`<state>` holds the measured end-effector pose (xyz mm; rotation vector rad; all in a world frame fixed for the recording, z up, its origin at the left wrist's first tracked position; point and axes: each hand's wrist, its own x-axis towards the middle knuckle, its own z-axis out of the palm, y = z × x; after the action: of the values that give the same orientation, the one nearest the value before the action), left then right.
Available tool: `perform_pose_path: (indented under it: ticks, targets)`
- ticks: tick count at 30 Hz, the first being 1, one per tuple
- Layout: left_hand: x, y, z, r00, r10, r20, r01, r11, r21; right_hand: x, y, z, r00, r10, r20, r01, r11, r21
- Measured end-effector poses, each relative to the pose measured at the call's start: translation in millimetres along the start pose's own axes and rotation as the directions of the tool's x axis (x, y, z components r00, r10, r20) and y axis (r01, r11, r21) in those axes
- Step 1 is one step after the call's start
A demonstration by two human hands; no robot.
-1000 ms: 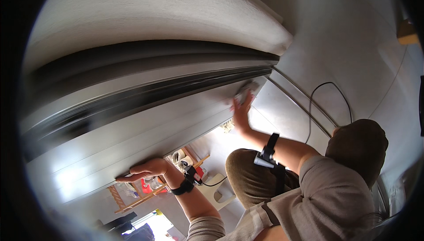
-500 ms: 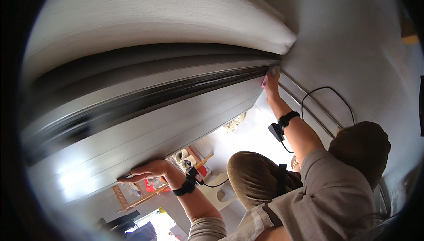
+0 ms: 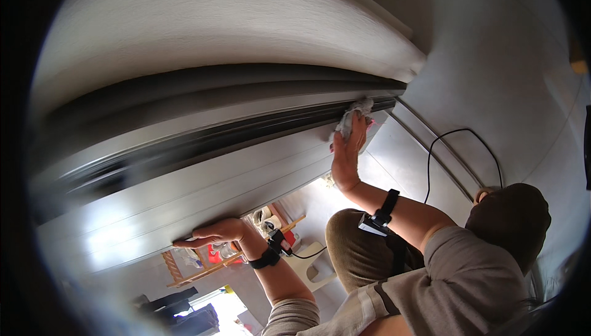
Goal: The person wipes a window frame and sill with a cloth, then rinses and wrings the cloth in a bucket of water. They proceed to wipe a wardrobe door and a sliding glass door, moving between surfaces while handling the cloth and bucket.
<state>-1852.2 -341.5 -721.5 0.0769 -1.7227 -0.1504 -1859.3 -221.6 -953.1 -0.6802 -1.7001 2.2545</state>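
A crumpled grey-white cloth (image 3: pixel 349 120) with pink parts is held under my right hand (image 3: pixel 349 154), pressed against the dark grooved track (image 3: pixel 246 128) near its right end. The fingers lie over the cloth and point up along it. My left hand (image 3: pixel 220 232) rests at the lower edge of the long pale grey panel (image 3: pixel 234 176), fingers stretched out along that edge, with nothing seen in them. Its palm side is partly hidden. Each wrist wears a black strap with a small device.
Above the track runs a wide white curved surface (image 3: pixel 234 22). Two metal rails (image 3: pixel 434 148) and a looped black cable (image 3: pixel 429 157) are at the right. Below the panel stand a wooden rack (image 3: pixel 203 274) with several items and a pale stool (image 3: pixel 311 268). My bent knee (image 3: pixel 354 244) is nearby.
My right hand has moved left along the track with the cloth, away from the corner, and now lies flatter over it. My left hand stays at the panel's edge, with a slight view shift.
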Motion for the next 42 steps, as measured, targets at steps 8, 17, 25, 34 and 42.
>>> perform_pose_path:
  ticks: [8,17,25,34,42]
  targets:
    - [1,-3,4,1.000,0.017,-0.021,-0.017,1.000,-0.008,55,154,-35,0.687,0.713,0.140,-0.533,0.365,0.763]
    - [0,-4,5,0.999,0.032,-0.021,-0.032,0.999,0.019,-41,35,16,0.713,0.543,0.444,-0.697,0.473,0.540]
    - [-2,-11,2,0.998,0.063,0.000,-0.063,0.993,0.099,-7,50,23,0.596,0.797,0.097,-0.676,0.433,0.596]
    - [8,-37,-6,0.894,0.444,0.069,-0.431,0.804,0.410,-17,127,22,0.492,0.832,0.256,-0.720,0.224,0.657]
    - [6,-35,-4,0.958,0.279,0.073,-0.288,0.931,0.224,-80,-40,28,0.392,0.567,0.724,-0.804,-0.171,0.569]
